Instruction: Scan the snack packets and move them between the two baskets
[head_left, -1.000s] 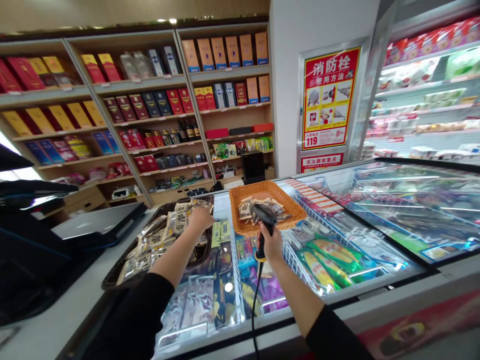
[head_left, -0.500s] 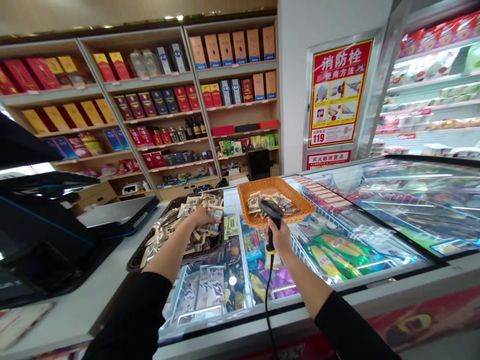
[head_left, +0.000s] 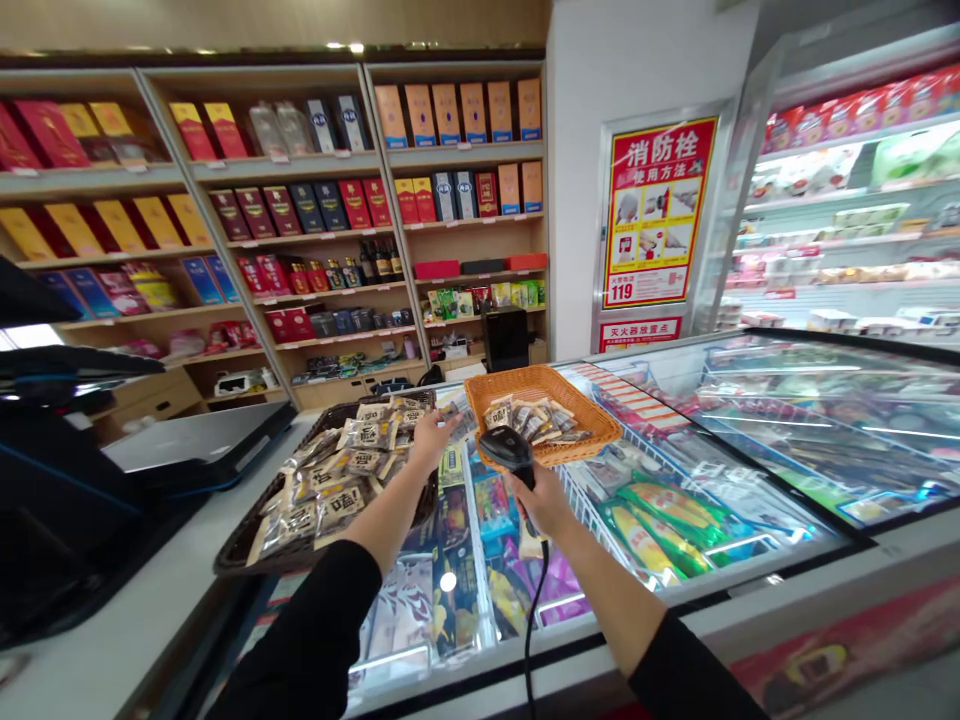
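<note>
My left hand (head_left: 433, 437) is lifted over the right end of a dark wicker basket (head_left: 238, 556) full of small snack packets (head_left: 339, 478). Its fingers are closed on one snack packet (head_left: 456, 416), held towards the orange basket (head_left: 595, 427), which holds several more packets. My right hand (head_left: 543, 502) grips the handle of a black barcode scanner (head_left: 500, 444). The scanner's head sits just in front of the orange basket, close to the held packet, and its cable (head_left: 533, 620) hangs down towards me. Both baskets rest on the glass lid of a chest freezer (head_left: 750, 520).
A black till terminal (head_left: 67, 480) and a grey flat device (head_left: 191, 443) stand on the white counter at the left. Shelves of boxed goods (head_left: 315, 210) fill the back wall. A red poster (head_left: 651, 212) hangs on the pillar; an open chiller (head_left: 847, 200) is at the right.
My left hand has come up out of the dark basket with a packet and moved right. The scanner in my right hand has drawn back a little towards me.
</note>
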